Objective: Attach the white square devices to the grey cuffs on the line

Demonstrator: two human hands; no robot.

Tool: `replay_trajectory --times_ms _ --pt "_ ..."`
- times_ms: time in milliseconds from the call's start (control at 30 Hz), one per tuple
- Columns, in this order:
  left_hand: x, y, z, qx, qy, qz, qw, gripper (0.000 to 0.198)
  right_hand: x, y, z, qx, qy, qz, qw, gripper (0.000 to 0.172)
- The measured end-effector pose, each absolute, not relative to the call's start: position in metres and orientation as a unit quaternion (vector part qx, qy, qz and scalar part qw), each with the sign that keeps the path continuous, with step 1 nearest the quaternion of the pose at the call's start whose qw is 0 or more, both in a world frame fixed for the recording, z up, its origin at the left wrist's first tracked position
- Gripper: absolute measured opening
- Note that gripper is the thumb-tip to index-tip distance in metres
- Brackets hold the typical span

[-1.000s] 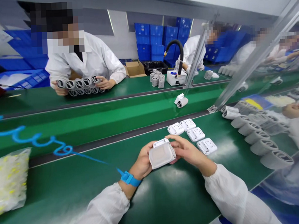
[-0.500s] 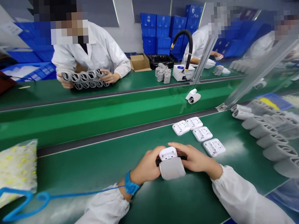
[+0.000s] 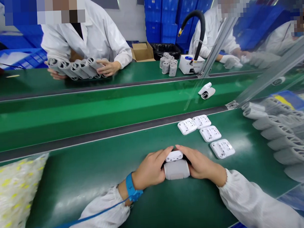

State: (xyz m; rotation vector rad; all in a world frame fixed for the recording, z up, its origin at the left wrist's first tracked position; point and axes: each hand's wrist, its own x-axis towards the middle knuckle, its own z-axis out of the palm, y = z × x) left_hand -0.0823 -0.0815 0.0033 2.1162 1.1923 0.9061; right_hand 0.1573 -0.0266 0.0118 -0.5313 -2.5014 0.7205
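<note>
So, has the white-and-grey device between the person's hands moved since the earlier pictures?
Yes. Against the white plates on the green belt, the device has turned from tilted to square with the belt, and it sits lower in the view.

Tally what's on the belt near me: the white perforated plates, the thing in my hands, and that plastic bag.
White perforated plates: 4
White unit with gray sleeve: 1
Clear plastic bag: 1
Total: 6
</note>
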Motion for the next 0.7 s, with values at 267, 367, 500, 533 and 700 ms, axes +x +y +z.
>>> replay_trajectory --times_ms 267,367,500,533,700 --pt "-0.076 -0.078 0.009 0.773 0.467 0.352 0.247 0.043 0.150 -0.028 0.007 -0.227 -0.894 0.282 0.264 0.069" --pt "-0.078 -0.073 0.013 0.757 0.464 0.352 0.296 0.038 0.148 -0.025 0.011 -0.260 -0.873 0.324 0.257 0.064" --pt "-0.080 -0.066 0.014 0.659 0.439 0.420 0.443 0.056 0.147 -0.018 0.019 -0.289 -0.819 0.429 0.250 0.058" --pt "-0.079 -0.065 0.013 0.632 0.429 0.436 0.476 0.057 0.147 -0.016 0.020 -0.295 -0.799 0.461 0.249 0.057" --pt "-0.079 -0.063 0.009 0.594 0.390 0.468 0.526 0.060 0.147 -0.014 0.017 -0.286 -0.718 0.588 0.237 0.063"
